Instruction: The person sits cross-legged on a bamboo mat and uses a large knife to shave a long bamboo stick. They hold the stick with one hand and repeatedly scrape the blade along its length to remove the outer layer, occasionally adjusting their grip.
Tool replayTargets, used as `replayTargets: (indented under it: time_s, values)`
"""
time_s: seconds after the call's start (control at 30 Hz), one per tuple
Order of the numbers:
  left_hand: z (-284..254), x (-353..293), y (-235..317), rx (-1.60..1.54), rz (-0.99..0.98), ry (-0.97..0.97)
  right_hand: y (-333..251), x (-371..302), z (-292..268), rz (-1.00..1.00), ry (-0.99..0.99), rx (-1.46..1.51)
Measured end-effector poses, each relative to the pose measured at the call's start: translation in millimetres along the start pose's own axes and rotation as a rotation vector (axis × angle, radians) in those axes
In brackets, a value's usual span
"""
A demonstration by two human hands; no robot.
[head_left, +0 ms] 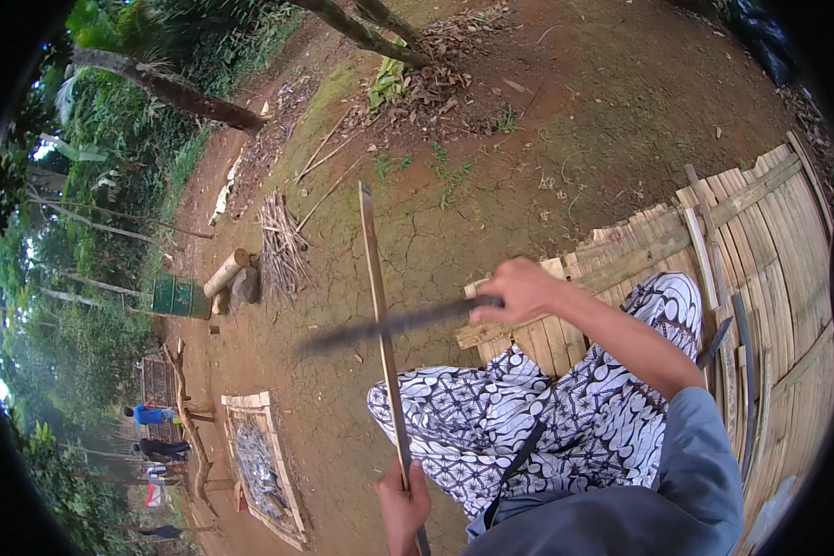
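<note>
My left hand (403,505) grips the near end of a long thin bamboo slat (377,296) that points away over the bare ground. My right hand (521,289) is closed on the handle of a long dark blade (389,326), blurred, lying across the slat at about its middle. My legs in black-and-white patterned cloth (528,412) rest on a bamboo platform (788,278).
Loose slats and dark strips (741,343) lie on the platform to my right. On the cracked dirt ahead are a bundle of sticks (280,243), a short log (225,271), a green drum (178,296) and a wooden tray frame (261,463). People stand far off at the left.
</note>
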State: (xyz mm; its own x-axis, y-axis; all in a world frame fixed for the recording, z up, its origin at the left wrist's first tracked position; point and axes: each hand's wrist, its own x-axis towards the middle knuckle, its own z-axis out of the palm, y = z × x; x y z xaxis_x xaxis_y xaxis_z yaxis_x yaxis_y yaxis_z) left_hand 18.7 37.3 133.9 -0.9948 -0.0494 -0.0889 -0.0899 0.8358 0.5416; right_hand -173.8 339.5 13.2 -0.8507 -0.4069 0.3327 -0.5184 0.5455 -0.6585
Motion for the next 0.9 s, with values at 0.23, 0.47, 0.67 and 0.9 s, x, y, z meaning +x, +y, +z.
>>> replayTargets:
  time_s: [0.23, 0.47, 0.67, 0.9]
  values:
    - [3, 7, 9, 0.042, 0.077, 0.008, 42, -16, 2, 0.120, -0.066, 0.113]
    - [12, 7, 15, 0.085, 0.073, -0.093, -1, -25, 26, -0.267, -0.115, -0.057]
    - [-8, 2, 15, -0.016, -0.019, -0.129, 40, -15, -7, 0.373, -0.106, -0.001]
    - [9, 5, 22, 0.051, 0.110, -0.153, 2, -30, 14, -0.276, 0.039, 0.011]
